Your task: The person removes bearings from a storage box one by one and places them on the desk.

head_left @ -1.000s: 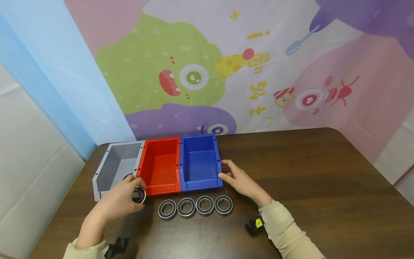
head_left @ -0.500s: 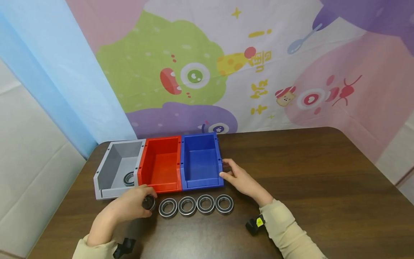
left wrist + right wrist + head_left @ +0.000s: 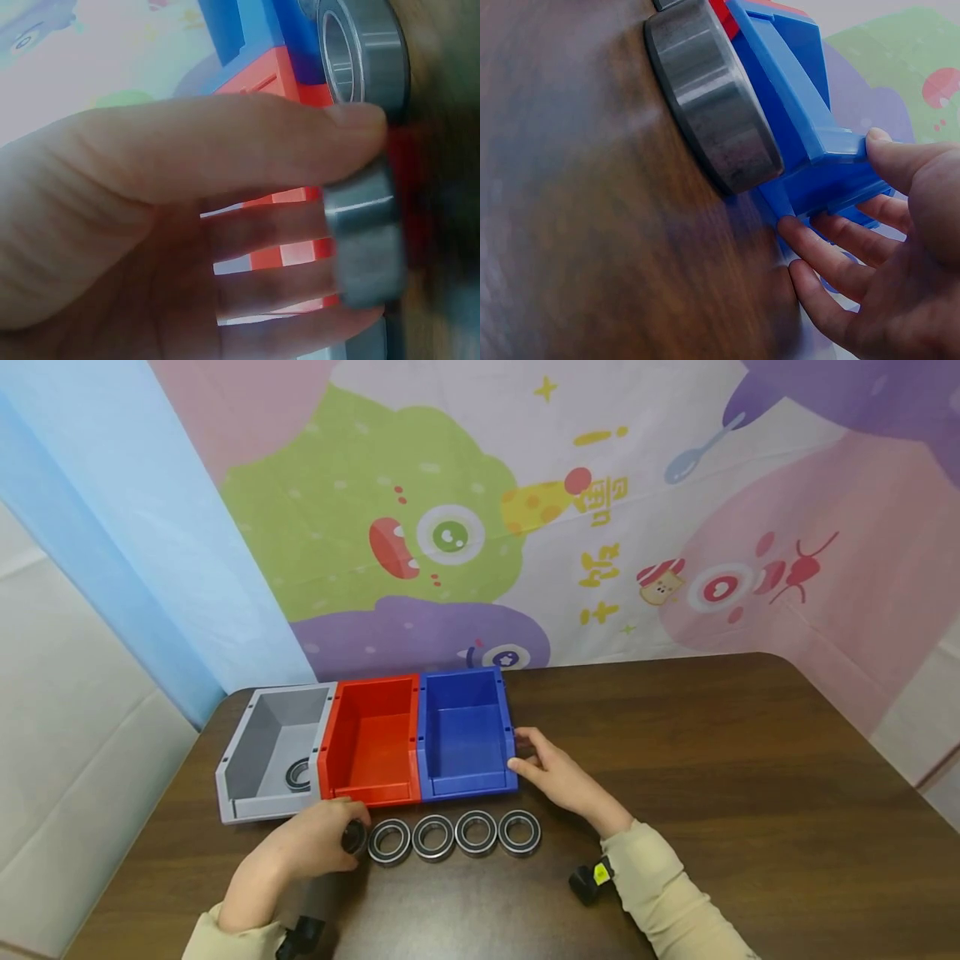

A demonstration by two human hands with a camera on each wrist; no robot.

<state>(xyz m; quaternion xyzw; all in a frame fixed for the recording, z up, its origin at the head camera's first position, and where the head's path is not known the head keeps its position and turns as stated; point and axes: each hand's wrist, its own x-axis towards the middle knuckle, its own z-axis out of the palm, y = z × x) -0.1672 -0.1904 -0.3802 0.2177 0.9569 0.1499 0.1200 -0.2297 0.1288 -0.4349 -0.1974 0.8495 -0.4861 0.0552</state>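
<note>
My left hand (image 3: 311, 843) grips a ball bearing (image 3: 354, 837) between thumb and fingers, low over the table at the left end of a row of bearings. In the left wrist view the held bearing (image 3: 367, 240) shows its shiny steel rim, with the thumb (image 3: 300, 142) along its upper side. Right beside it is the leftmost bearing of the row (image 3: 390, 842). My right hand (image 3: 558, 777) touches the right side of the blue bin (image 3: 467, 789), thumb at its front corner and fingers spread along the wall, as the right wrist view shows.
Left of the blue bin, a red bin (image 3: 378, 795) and a grey bin (image 3: 270, 810) stand side by side with it. One bearing (image 3: 298, 774) lies in the grey bin. Several bearings line up before the bins on the brown table (image 3: 675, 735). A printed curtain (image 3: 622, 527) hangs behind.
My left hand has moved right and toward the front edge with the bearing, from the grey bin to the row's left end. The bearing inside the grey bin is uncovered. My right hand stays put.
</note>
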